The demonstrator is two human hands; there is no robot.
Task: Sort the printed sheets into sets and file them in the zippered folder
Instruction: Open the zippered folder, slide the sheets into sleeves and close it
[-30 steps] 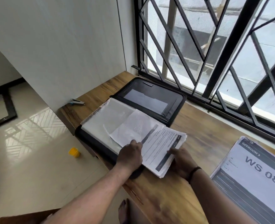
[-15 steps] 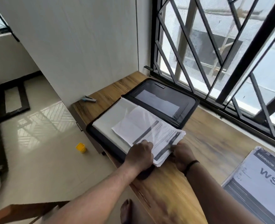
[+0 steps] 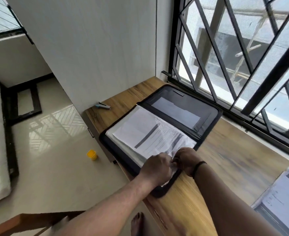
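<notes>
A set of printed sheets (image 3: 150,135) lies inside a clear sleeve on the near half of the open zippered folder (image 3: 183,106), which sits on the wooden desk (image 3: 225,167) at about twelve o'clock from the person, hard by the window. So at least one set looks filed or nearly so; the folder is unzipped, and another stack of sheets (image 3: 283,201) waits at four o'clock, well apart from the folder, so sorting seems far from finished.

Both hands meet at the sleeve's near corner. The left hand (image 3: 157,166) reaches in from seven o'clock, fingers curled onto the plastic edge. The right hand (image 3: 186,159) comes from five o'clock, wrist bent, and appears to pinch the same corner, though blur hides the fingertips.

A stapler (image 3: 103,105) lies at ten o'clock on the desk corner.
</notes>
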